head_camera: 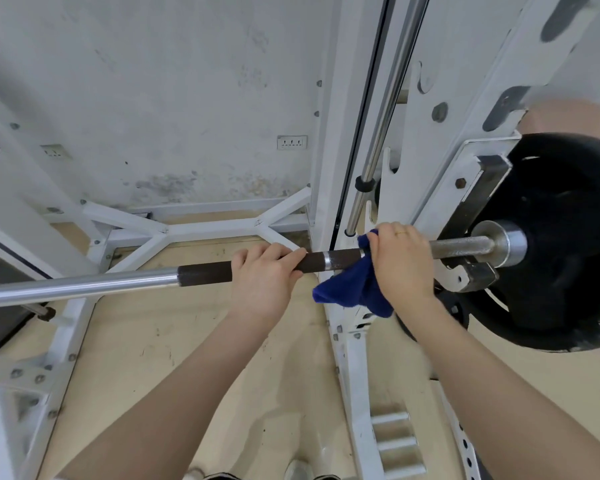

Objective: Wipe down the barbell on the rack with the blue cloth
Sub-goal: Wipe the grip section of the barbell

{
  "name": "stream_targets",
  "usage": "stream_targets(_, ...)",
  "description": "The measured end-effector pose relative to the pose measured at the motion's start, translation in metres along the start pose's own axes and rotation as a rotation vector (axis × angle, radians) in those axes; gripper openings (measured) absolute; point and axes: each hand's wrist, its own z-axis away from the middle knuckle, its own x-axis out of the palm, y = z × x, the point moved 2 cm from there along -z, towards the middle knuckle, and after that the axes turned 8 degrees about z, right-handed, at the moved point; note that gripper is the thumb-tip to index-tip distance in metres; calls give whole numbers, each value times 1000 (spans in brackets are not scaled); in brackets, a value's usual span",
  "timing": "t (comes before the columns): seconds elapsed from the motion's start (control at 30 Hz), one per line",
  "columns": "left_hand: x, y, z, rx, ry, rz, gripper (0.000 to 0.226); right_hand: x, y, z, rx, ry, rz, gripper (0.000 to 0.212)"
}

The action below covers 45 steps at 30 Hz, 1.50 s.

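The barbell [84, 285] runs across the view from lower left to right, silver with a dark knurled section, and rests in the white rack [440, 188]. My left hand [264, 275] grips the dark knurled part from above. My right hand [400, 261] holds the blue cloth [352, 289] wrapped on the bar just to the right of it, beside the rack upright. Loose cloth hangs below the bar. A black weight plate [568, 244] sits on the bar's right end.
A chrome guide rod [385, 119] rises behind the bar. White frame braces [201, 230] cross the wooden floor [194, 341] below. Plate storage pegs [399, 445] stick out at the lower right. A stained wall with sockets [291, 142] stands behind.
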Motion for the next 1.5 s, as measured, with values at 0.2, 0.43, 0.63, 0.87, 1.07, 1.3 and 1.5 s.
stream_targets(0.2, -2, -1, -2, 26, -5, -37, 31, -11, -67, 8, -152, 152, -171, 38)
stream_targets(0.43, -32, -21, -5, 21, -173, 228, 33, -29, -29, 0, 42, -130, -74, 20)
stream_targets(0.63, -85, -97, 19, -30, -41, 171, 23, -72, -125, 18, 273, -27, -1045, 26)
stream_targets(0.87, -96, -151, 42, -37, -109, 179, 34, -56, -183, 54, 640, -549, -1697, 31)
stream_targets(1.07, -90, -145, 35, 22, -138, 132, 37, -30, -195, 75, 555, -316, -1505, 38)
stream_targets(1.3, -98, -137, 3, 97, -493, 97, 30, 28, -203, 93, 1058, -573, -1481, 29)
stream_targets(1.5, -88, -138, 13, 90, -426, 140, 26, -1, -230, 57, 1247, -302, -2356, 38)
